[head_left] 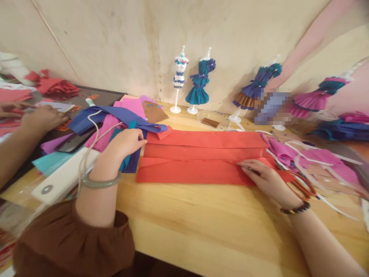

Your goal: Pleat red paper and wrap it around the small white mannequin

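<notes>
A red sheet (187,171), crepe paper or cloth, lies on the wooden table with long folds running from left to right. My left hand (128,144) is closed at its upper left edge, thumb and forefinger pinching the border. On the right part of the sheet rests my right hand (261,175), its fingertips pressed together by the lower fold. Something small and dark shows between those fingers, too little of it to name. Orange-handled scissors (305,186) lie just beyond my right wrist, partly hidden.
Blue sheets (95,115), pink pieces and a white power strip (63,177) crowd the left. Small dress forms (198,82) stand along the wall near a clear dish (213,120). Pink scraps (331,161) and white strips lie right. Another person's hand (44,119) works far left.
</notes>
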Tool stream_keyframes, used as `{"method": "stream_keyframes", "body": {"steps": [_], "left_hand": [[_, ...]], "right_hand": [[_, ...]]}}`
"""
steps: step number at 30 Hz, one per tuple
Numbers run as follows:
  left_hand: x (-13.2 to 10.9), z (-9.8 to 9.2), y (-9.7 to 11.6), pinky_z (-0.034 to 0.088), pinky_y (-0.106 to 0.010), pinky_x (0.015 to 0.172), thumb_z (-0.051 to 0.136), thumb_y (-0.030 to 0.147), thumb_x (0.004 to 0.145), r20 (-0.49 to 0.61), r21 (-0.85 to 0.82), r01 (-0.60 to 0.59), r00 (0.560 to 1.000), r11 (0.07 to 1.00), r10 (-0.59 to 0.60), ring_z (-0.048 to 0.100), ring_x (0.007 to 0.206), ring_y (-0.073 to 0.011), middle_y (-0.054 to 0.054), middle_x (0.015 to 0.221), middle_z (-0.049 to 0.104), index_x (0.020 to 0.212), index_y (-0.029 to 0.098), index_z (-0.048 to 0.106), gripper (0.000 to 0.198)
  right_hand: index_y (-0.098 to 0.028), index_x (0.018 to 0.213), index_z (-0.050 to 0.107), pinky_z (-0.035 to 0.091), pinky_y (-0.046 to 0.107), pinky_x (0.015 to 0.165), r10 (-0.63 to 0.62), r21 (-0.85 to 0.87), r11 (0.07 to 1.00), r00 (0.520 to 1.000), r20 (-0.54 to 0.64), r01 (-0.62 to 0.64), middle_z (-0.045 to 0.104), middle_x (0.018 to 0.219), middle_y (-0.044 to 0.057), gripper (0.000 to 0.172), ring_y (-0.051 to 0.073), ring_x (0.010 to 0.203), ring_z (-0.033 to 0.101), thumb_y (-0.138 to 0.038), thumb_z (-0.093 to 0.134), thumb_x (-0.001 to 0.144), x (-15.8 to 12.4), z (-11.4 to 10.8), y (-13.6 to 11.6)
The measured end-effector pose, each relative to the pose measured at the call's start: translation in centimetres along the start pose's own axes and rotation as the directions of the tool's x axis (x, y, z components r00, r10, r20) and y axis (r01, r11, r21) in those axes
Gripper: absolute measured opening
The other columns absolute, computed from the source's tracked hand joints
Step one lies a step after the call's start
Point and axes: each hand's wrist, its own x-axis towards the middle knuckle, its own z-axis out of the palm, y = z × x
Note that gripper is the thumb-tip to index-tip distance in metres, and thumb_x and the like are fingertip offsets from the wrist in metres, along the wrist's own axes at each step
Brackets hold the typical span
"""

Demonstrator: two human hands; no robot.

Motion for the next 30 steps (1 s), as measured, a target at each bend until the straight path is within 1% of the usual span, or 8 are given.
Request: {"method": "stream_keyframes", "body": {"steps": [2,4,7,10,11,15,23,30], "left_hand": [[-0.6,0.2,2.4,0.041,-0.030,0.067,0.051,0.039,0.087,-0.148,-0.017,-0.135,0.980,0.991,0.131,0.063,0.076,-0.0219,-0.007,0.086,0.071,0.087,0.019,0.063,0.023],[-1.5,1.1,5.3,0.044,-0.030,0.074,0.050,0.036,0.090,-0.199,-0.115,-0.337,0.929,0.934,0.311,0.063,0.080,-0.0204,-0.005,0.090,0.071,0.097,0.019,0.065,0.024],[-2.9,3.9,9.4,0.044,-0.032,0.088,0.044,0.029,0.096,-0.183,-0.176,-0.689,0.725,0.703,0.664,0.061,0.097,-0.0205,-0.006,0.100,0.071,0.100,0.018,0.068,0.026],[-3.4,7.3,11.9,0.044,-0.035,0.093,0.039,0.029,0.100,-0.159,-0.143,-0.858,0.512,0.493,0.844,0.057,0.105,-0.0216,-0.009,0.111,0.070,0.116,0.017,0.066,0.033],[-3.5,8.2,12.4,0.045,-0.036,0.093,0.038,0.029,0.100,-0.165,-0.120,-0.882,0.470,0.456,0.867,0.056,0.106,-0.0222,-0.010,0.114,0.069,0.119,0.017,0.064,0.035],[-3.6,10.0,13.6,0.044,-0.037,0.094,0.039,0.035,0.100,-0.135,-0.048,-0.886,0.463,0.461,0.876,0.052,0.112,-0.0246,-0.010,0.128,0.064,0.129,0.018,0.060,0.038],[-3.9,10.8,13.2,0.029,-0.048,0.107,0.036,0.051,0.098,-0.043,-0.028,-0.878,0.478,0.477,0.877,0.036,0.133,-0.0313,-0.010,0.149,0.046,0.138,0.027,0.054,0.049],[-4.3,10.7,12.8,0.023,-0.053,0.108,0.034,0.063,0.094,0.027,-0.040,-0.861,0.506,0.507,0.862,0.031,0.137,-0.0353,-0.011,0.154,0.039,0.143,0.028,0.046,0.062]], "right_hand": [[-0.025,0.103,0.072,0.054,0.046,0.093,0.005,0.009,1.000,1.000,0.004,-0.005,0.070,0.112,0.008,0.029,0.027,0.104,0.065,-0.042,0.051,0.092,0.1,-0.1,-0.4],[-0.025,0.102,0.072,0.054,0.047,0.092,0.007,0.022,1.000,1.000,0.001,-0.007,0.070,0.111,0.009,0.028,0.027,0.102,0.066,-0.041,0.052,0.092,0.2,-0.2,-0.9],[-0.025,0.103,0.072,0.054,0.046,0.092,0.015,0.027,1.000,1.000,-0.007,-0.015,0.071,0.111,0.008,0.028,0.027,0.103,0.066,-0.040,0.051,0.093,0.3,-0.2,-1.3],[-0.024,0.102,0.073,0.054,0.045,0.092,0.019,0.015,1.000,1.000,-0.017,-0.019,0.071,0.110,0.008,0.028,0.026,0.102,0.066,-0.039,0.051,0.093,0.4,-0.2,-1.3],[-0.024,0.102,0.073,0.054,0.044,0.092,0.016,0.011,1.000,1.000,-0.020,-0.016,0.071,0.109,0.008,0.028,0.025,0.101,0.066,-0.039,0.051,0.093,0.4,-0.2,-1.3],[-0.024,0.102,0.072,0.053,0.043,0.092,0.012,0.004,1.000,0.999,-0.032,-0.012,0.072,0.109,0.007,0.027,0.025,0.102,0.066,-0.037,0.049,0.093,0.4,-0.2,-1.4],[-0.024,0.112,0.069,0.052,0.043,0.094,0.030,-0.016,0.999,1.000,0.008,-0.030,0.071,0.115,0.007,0.029,0.025,0.105,0.066,-0.033,0.047,0.095,0.3,-0.8,-2.2],[-0.025,0.117,0.068,0.056,0.040,0.089,-0.016,-0.127,0.992,0.999,-0.044,0.010,0.073,0.113,0.007,0.032,0.025,0.101,0.069,-0.027,0.045,0.095,-0.3,-2.0,-5.2]]}}
